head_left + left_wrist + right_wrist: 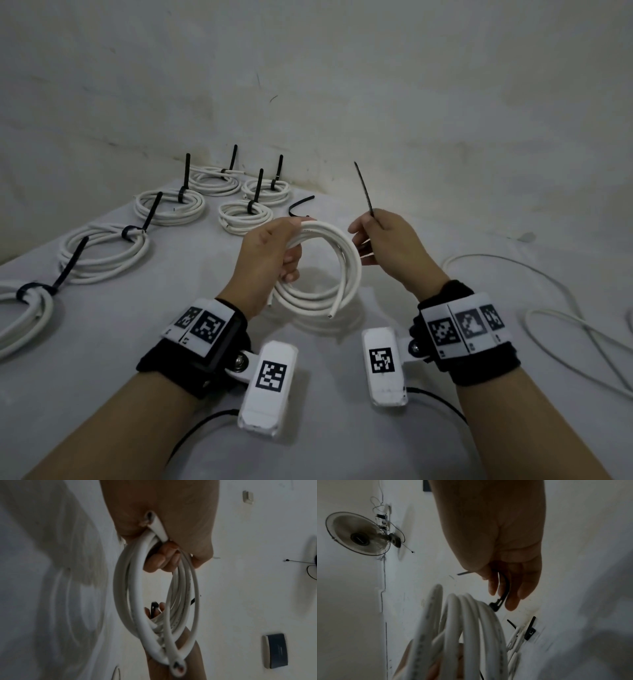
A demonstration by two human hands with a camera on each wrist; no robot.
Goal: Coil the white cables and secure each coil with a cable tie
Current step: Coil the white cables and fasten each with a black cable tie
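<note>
1. The table [102, 394] is seen from above by the head view, facing forward and down toward the wall [342, 85].
2. The left wrist view is set close under the left hand [163, 513], looking along it.
3. The right wrist view is set likewise under the right hand [496, 534].
4. The held coil [329, 270] is shared by all three views.

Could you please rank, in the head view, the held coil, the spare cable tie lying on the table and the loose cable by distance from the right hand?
1. held coil, just left of the right hand.
2. spare cable tie, beyond, to the left.
3. loose cable, far right.
</note>
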